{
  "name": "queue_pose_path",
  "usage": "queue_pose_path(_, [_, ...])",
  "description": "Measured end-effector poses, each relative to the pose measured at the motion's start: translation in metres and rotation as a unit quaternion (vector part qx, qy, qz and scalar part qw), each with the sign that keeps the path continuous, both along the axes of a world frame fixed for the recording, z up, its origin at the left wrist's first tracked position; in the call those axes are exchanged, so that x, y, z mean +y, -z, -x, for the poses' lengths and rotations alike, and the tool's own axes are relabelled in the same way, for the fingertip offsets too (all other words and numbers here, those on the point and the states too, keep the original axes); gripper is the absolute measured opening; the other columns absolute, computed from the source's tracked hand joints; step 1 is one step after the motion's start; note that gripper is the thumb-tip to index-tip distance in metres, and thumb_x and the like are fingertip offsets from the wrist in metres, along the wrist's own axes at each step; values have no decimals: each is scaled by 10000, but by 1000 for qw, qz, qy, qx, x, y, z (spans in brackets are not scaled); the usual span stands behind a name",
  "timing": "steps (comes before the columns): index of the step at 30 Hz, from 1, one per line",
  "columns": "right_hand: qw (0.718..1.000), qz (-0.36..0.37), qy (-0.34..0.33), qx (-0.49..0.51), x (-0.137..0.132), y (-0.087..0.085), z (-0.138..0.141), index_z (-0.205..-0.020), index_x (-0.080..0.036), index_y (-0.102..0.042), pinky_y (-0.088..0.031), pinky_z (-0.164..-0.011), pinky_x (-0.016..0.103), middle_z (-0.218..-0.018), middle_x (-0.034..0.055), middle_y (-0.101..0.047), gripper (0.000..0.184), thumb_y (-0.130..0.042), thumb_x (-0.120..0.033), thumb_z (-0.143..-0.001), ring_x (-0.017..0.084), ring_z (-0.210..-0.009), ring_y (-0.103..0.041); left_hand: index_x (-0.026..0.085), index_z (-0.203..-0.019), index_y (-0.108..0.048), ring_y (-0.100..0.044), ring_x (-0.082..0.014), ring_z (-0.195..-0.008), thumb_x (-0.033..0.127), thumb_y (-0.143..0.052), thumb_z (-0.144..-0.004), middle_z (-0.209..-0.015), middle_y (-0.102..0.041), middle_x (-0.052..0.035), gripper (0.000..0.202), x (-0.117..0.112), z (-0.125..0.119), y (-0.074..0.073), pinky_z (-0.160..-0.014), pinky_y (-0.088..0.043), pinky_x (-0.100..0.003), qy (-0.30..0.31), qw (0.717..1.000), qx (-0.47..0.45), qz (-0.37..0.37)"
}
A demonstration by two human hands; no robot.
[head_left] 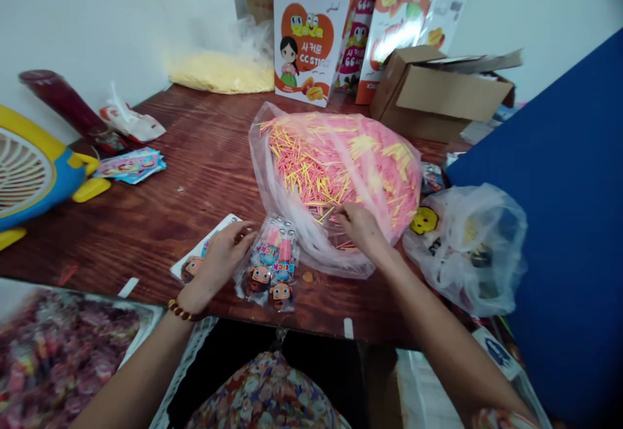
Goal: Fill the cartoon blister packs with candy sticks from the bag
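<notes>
A large clear plastic bag (265,150) lies open on the table, full of thin pink-and-yellow sticks (304,172). At its near opening is my right hand (359,226), fingers curled together at a few loose sticks; its fingertips are partly hidden. My left hand (224,255) has its fingers bent and thumb apart, with nothing visible between them. Just right of it are small clear printed packets (270,267) with cartoon faces, some holding pink sticks. A flat stack of printed wrappers (187,261) lies partly under my left hand.
Tall CC Stick cartons (309,33) and an opened cardboard box (433,95) stand behind. A toy-like fan (43,169) and blue wrappers (130,165) are left. A white plastic bag (479,247) sits right, beside a blue panel (549,208). A crate of filled packets (63,357) is lower left.
</notes>
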State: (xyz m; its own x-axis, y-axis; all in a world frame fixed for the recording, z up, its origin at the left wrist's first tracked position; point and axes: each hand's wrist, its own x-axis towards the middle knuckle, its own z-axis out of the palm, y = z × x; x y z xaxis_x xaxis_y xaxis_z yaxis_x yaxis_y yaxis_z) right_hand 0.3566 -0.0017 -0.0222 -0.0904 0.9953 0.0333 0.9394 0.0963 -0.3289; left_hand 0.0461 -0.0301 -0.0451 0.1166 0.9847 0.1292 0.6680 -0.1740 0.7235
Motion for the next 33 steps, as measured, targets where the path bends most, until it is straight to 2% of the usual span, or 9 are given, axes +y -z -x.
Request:
queue_pose_path(3, [985, 46, -7, -166, 3, 5, -37, -1023, -128, -675, -405, -757, 278, -1046, 139, -682, 269, -424, -122, -928, 208, -927, -614, 180, -1086, -681, -653, -251, -972, 444, -476, -900, -1074, -724, -100, 382, 3, 17, 1, -890, -482, -352, -39, 997, 49, -41])
queue_pose_path(5, [972, 56, -19, -229, 5, 11, -50, -1065, -116, -670, -405, -761, 287, -1060, 154, -669, 311, -392, -89, -928, 216, -937, -605, 178, -1113, -677, -624, -287, -1040, 432, -457, -904, -1116, -701, -121, 396, 8, 30, 2, -939, -459, -394, -74, 989, 111, -59])
queue_pose_path(9, [961, 47, -39, -268, 13, 20, -54, -1106, -97, -658, -403, -781, 317, -1075, 177, -641, 337, -364, -82, -942, 248, -976, -572, 180, -1200, -655, -545, -397, -1127, 471, -466, -896, -1227, -628, -183, 460, 17, 47, 7, -907, -439, -494, -135, 962, 238, -15])
queue_pose_path(13, [955, 16, -63, -289, 20, 24, -54, -1102, -78, -660, -379, -824, 359, -1080, 205, -616, 330, -365, -118, -958, 279, -1006, -528, 167, -1199, -654, -524, -444, -1096, 545, -488, -867, -1215, -597, -228, 529, 21, 50, 16, -839, -435, -526, -132, 947, 290, 38])
queue_pose_path(17, [948, -16, -94, -303, 22, 30, -58, -1083, -65, -644, -333, -865, 386, -1097, 207, -605, 324, -348, -114, -958, 291, -1022, -496, 187, -1194, -662, -526, -441, -1084, 558, -504, -853, -1188, -609, -216, 528, 21, 49, 23, -817, -432, -509, -126, 948, 286, 49])
queue_pose_path(24, [949, -48, -89, -299, 21, 41, -62, -1095, -73, -610, -297, -879, 391, -1068, 195, -621, 325, -315, -121, -966, 296, -1016, -483, 191, -1131, -667, -547, -396, -1107, 474, -513, -877, -1180, -634, -179, 411, 17, 47, 22, -832, -431, -467, -121, 961, 246, 21])
queue_pose_path(29, [954, -30, -73, -288, 24, 34, -61, -1091, -102, -609, -297, -845, 377, -1100, 182, -637, 292, -355, -116, -948, 291, -1031, -515, 187, -1091, -632, -565, -349, -1104, 434, -544, -854, -1160, -640, -159, 354, 23, 51, 25, -872, -436, -447, -127, 968, 218, 7])
queue_pose_path(33, [977, -4, -31, -209, 29, 26, -56, -1034, -128, -606, -305, -825, 360, -1034, 167, -678, 262, -362, -199, -970, 270, -1001, -564, 182, -979, -612, -605, -295, -1017, 435, -553, -823, -1053, -660, -117, 303, 30, 56, 29, -855, -457, -401, -136, 977, 167, 15])
